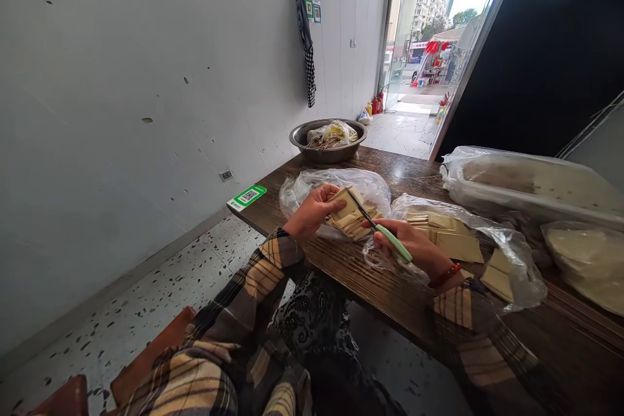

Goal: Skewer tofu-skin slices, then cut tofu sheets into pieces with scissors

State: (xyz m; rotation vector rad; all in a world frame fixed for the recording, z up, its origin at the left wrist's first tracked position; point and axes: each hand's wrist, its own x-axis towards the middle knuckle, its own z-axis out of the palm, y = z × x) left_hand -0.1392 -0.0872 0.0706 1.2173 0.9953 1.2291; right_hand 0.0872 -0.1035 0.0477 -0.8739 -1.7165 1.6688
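Left hand (312,210) pinches a pale sheet (346,205), right hand (420,246) grips green-handled scissors (396,245); seemingly cut strips (353,227) lie beneath, wider sheets (458,246) remain at right.

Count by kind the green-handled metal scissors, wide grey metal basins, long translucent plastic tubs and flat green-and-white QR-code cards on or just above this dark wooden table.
Green-handled metal scissors: 1
Wide grey metal basin: 1
Long translucent plastic tub: 1
Flat green-and-white QR-code card: 1
Total: 4
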